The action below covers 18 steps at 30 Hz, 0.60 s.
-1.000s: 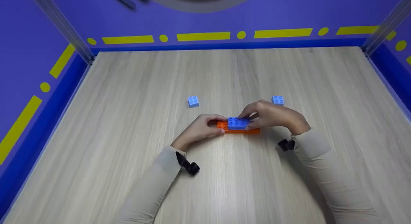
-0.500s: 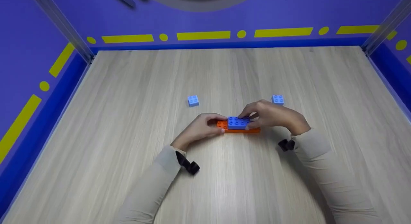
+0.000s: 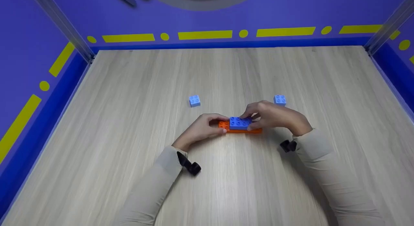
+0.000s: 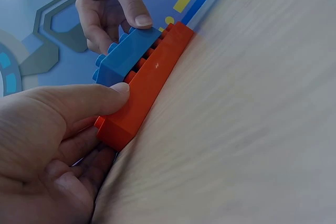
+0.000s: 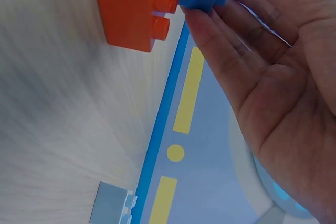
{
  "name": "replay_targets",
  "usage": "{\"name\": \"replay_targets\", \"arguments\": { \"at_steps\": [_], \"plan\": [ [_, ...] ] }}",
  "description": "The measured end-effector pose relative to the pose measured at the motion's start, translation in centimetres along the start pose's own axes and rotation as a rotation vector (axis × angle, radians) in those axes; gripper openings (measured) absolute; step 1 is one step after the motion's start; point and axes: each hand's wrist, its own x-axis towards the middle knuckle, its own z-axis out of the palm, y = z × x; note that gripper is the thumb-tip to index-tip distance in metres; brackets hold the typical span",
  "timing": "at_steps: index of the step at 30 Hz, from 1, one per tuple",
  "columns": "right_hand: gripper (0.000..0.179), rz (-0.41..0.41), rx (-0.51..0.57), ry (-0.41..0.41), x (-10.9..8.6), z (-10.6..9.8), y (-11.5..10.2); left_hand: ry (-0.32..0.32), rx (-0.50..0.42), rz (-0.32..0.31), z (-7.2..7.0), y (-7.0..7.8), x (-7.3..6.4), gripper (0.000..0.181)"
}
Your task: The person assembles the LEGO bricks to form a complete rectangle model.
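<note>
A long orange building brick (image 3: 242, 131) lies on the table, its left end gripped between the thumb and fingers of my left hand (image 3: 202, 127). On top of its studs, about mid-length, sits a shorter blue building brick (image 3: 237, 125). My right hand (image 3: 273, 116) pinches the blue brick's right part from front and back. In the left wrist view, orange studs show in a narrow gap below the blue brick (image 4: 128, 53), so it is not flush with the orange brick (image 4: 155, 80). Bare studs remain visible at both ends of the orange brick.
Two small light blue bricks lie farther back on the wooden table (image 3: 145, 90): one (image 3: 194, 101) beyond my left hand, the other (image 3: 279, 100) just behind my right hand. Blue panels with yellow marks (image 3: 205, 35) border the table at the back and sides.
</note>
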Motion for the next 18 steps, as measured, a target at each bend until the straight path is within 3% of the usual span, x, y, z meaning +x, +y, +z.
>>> {"name": "replay_targets", "arguments": {
  "at_steps": [18],
  "plan": [
    [0.034, -0.007, -0.021, 0.021, 0.23, 0.26, -0.17, 0.009, 0.000, -0.015, 0.03, 0.10, 0.01, 0.040]
  ]
}}
